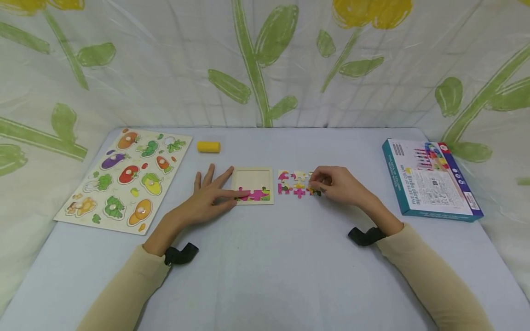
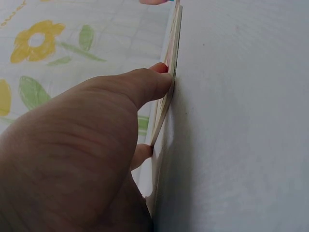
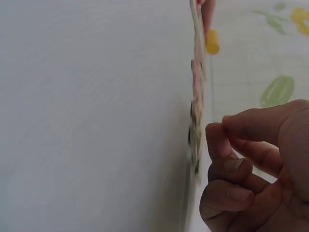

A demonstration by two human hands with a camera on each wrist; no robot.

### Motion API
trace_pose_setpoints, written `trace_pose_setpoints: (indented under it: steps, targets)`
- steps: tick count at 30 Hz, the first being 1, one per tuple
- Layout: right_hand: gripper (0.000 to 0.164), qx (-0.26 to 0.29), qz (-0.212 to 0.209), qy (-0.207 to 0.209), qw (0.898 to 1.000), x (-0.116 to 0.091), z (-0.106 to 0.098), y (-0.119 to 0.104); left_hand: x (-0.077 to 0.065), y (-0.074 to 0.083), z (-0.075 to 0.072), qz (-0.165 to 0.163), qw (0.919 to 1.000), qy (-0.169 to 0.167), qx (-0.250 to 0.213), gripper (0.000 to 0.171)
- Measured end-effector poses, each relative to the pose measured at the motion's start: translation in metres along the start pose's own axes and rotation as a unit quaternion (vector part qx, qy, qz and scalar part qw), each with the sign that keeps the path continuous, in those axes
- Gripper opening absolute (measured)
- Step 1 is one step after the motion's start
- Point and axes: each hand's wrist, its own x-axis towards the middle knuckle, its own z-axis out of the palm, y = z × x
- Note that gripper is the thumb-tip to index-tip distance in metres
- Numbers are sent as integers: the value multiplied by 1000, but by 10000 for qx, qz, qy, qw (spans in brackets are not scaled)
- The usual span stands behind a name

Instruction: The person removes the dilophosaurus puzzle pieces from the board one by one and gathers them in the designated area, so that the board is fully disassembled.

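Observation:
A small square puzzle tray [image 1: 251, 177] lies at the middle of the table, with pink and green puzzle pieces [image 1: 261, 195] along its bottom row. My left hand [image 1: 209, 196] is spread at its left side; the index finger lies over the fitted pieces and the thumb touches the near edge. To the right of the tray, loose puzzle pieces [image 1: 299, 191] are laid in rows. Over the right end of these is my right hand [image 1: 340, 184], covering some of them. In the right wrist view its fingers are curled, thumb against index finger, with no piece visible between them.
A vegetable peg board [image 1: 136, 193] lies at the left. Behind the tray is a yellow cylinder [image 1: 209, 147]. On the right side a flat boxed toy [image 1: 432, 179] lies near the table edge. A flowered curtain [image 1: 165, 69] hangs behind the white table [image 1: 256, 266].

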Motion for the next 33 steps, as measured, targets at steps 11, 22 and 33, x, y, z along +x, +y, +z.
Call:
trace_pose_setpoints:
  steps: [11, 22, 33]
  targets:
    - [6, 311, -646, -377, 9967, 32, 26, -38, 0, -1, 1, 128, 9999, 56, 42, 37]
    - [8, 269, -1186, -791, 9894, 59, 62, -76, 2, -2, 1, 13, 9998, 147, 134, 64]
    - [22, 39, -1400, -1143, 9835, 78, 83, -95, 2, -4, 2, -43, 9998, 145, 121, 67]
